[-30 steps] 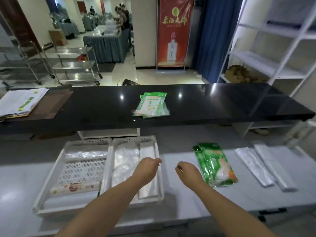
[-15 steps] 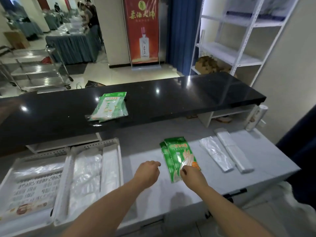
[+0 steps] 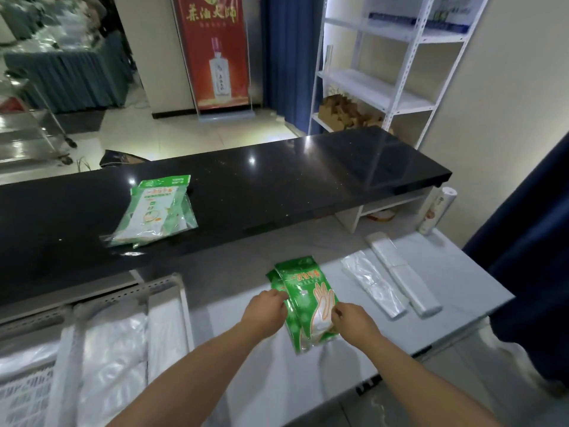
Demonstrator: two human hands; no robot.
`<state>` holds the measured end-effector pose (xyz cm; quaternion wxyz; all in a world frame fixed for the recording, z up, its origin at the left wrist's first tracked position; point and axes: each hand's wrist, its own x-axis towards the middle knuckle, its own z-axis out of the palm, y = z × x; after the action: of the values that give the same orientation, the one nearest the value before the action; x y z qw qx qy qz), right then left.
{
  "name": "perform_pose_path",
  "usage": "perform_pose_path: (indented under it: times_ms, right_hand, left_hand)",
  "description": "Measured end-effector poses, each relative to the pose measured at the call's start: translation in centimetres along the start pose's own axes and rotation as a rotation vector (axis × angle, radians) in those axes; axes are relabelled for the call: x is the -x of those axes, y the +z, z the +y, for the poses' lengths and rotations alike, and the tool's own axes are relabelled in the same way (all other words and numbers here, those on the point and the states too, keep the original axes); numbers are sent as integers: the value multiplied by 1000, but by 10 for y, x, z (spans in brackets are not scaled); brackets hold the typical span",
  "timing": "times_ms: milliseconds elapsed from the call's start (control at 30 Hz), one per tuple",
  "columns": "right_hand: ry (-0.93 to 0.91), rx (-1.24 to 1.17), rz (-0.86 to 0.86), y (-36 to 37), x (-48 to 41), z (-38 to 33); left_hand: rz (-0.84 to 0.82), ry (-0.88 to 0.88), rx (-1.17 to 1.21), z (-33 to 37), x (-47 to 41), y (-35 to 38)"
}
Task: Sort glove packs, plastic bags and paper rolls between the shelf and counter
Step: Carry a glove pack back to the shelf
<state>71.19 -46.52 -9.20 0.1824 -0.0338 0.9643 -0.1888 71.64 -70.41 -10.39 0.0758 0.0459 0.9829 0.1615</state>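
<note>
Stacked green glove packs sat at 6 o'clock on grey tabletop; left-hand grip pinched their 9 o'clock edge, right-hand grip the 3 o'clock: light, floppy, probably slick film.

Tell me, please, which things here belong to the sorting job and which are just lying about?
Job: held glove packs, far glove packs, plastic bags, paper roll, black counter, white shelf.
Lying about: red banner, cardboard boxes, blue curtain.

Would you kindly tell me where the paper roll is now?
The paper roll stands at the far right of the head view, by the end of the black counter, behind the folded plastic bags.
</note>
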Motion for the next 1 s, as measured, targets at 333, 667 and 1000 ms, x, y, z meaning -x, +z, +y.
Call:
perform_pose_path:
  times_ms: [333,667,1000]
  right_hand:
    - [-58,-11,-36,-14,-61,16]
    - [-38,-182,-251,-21,-123,52]
    - [18,-376,-317,-3,-148,39]
  left_hand:
    - [-22,-149,50,10,-43,16]
    - [22,-536,332,40,-51,43]
    - [104,-1104,1308,49,-41,36]
